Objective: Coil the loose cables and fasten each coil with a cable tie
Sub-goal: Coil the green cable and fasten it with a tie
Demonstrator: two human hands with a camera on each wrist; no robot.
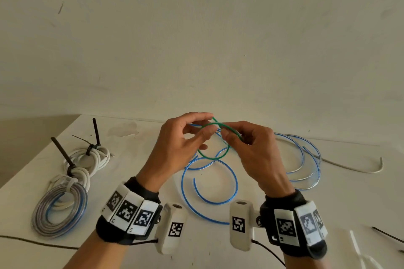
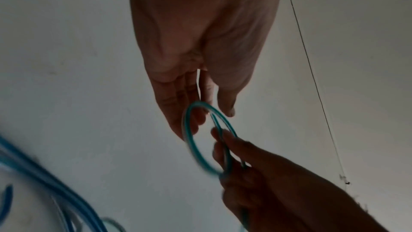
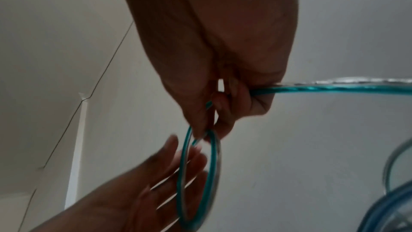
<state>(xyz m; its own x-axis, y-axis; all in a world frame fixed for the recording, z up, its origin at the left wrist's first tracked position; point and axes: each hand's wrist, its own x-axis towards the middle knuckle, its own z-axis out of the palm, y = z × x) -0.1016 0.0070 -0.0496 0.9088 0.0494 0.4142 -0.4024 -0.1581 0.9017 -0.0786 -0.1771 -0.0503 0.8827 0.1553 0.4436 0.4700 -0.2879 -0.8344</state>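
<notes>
Green cable [image 1: 213,140] held above counter [image 1: 135,172], between both hands, one small loop formed. Right hand [image 1: 253,155] pinches loop crossing, likely to keep turns from springing apart. Left hand [image 1: 183,144], fingers relaxed and straight, inside loop, touching it, probably sizing next turn. Blue cables [image 1: 209,183] loose on counter below, not yet coiled. Tied white coils [image 1: 87,159] at left, out of working area. Spare ties [image 1: 387,235] near right edge.

No legible text or numbers; only black-and-white square code markers [image 1: 127,211] on the wristbands.
</notes>
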